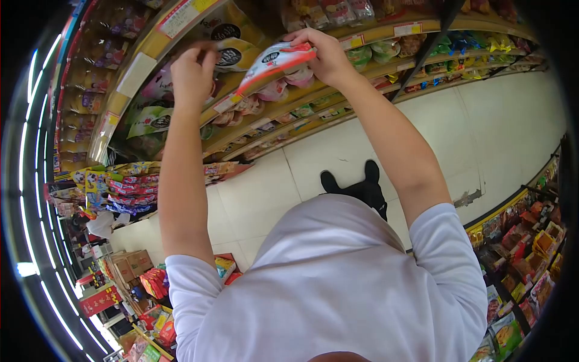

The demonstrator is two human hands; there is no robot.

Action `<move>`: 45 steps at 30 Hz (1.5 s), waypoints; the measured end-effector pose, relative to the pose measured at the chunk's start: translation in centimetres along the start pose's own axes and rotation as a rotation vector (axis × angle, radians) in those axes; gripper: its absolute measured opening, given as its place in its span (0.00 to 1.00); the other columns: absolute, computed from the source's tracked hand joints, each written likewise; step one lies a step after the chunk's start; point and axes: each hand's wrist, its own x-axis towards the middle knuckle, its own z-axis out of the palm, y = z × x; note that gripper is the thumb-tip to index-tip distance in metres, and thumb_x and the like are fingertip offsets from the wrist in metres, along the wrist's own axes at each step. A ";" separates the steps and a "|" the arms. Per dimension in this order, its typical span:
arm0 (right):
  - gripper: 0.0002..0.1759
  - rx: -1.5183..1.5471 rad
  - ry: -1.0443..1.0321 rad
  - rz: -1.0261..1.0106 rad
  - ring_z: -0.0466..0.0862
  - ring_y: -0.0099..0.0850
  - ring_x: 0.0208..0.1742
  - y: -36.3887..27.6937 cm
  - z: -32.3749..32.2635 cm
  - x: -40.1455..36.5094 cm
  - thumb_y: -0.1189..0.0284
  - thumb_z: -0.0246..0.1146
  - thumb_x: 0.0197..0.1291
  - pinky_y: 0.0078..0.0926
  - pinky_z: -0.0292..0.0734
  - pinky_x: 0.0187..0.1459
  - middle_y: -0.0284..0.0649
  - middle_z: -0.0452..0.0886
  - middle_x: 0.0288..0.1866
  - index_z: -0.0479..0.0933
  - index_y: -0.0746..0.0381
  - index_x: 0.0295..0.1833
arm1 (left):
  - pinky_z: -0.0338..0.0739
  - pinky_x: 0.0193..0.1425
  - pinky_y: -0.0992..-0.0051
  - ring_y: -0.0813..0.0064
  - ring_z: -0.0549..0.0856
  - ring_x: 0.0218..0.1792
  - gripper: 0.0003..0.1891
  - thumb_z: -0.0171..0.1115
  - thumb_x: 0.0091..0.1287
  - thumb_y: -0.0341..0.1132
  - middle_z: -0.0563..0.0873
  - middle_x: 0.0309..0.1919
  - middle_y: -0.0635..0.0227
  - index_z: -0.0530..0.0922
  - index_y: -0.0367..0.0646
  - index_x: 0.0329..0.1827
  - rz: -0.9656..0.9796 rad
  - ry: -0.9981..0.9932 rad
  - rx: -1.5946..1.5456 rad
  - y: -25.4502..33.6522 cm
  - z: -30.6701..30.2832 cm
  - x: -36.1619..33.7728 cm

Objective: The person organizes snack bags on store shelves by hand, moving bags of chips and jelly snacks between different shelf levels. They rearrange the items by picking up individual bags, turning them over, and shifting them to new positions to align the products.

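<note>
Handling a packet seems the step in hand: the red-and-white packet [272,63] lies near twelve o'clock by the shelf [379,36], its end pinched in the right hand's [325,57] closed fingers. At eleven, the left hand [193,78] half-curls, its hold unclear; moving the packet calls for a steady pinch.

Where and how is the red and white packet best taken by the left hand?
Probably pinch the packet's free lower-left end, coming from the left hand's side: it slants down there, while the right hand covers the upper-right end.
</note>
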 end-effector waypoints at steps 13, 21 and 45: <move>0.16 -0.484 -0.086 0.427 0.86 0.58 0.49 -2.8 4.2 5.2 0.61 0.66 0.68 0.52 0.81 0.51 0.57 0.87 0.41 0.83 0.62 0.50 | 0.80 0.58 0.58 0.42 0.85 0.53 0.13 0.62 0.74 0.35 0.89 0.50 0.49 0.86 0.47 0.58 0.018 0.120 0.060 -2.5 -0.8 0.1; 0.15 -0.193 0.030 0.372 0.87 0.52 0.50 -1.6 5.5 6.7 0.65 0.70 0.66 0.46 0.81 0.52 0.50 0.89 0.47 0.83 0.60 0.54 | 0.82 0.47 0.57 0.45 0.88 0.39 0.11 0.61 0.73 0.30 0.89 0.35 0.44 0.85 0.37 0.52 -0.123 0.277 -0.135 -1.7 -2.9 -1.3; 0.13 -0.123 -0.067 0.373 0.89 0.31 0.46 -1.0 3.1 5.5 0.77 0.64 0.71 0.30 0.82 0.49 0.45 0.90 0.49 0.79 0.68 0.58 | 0.85 0.55 0.70 0.63 0.86 0.59 0.28 0.62 0.74 0.30 0.70 0.70 0.49 0.68 0.34 0.76 -0.215 -0.163 -0.596 -1.0 6.3 -8.5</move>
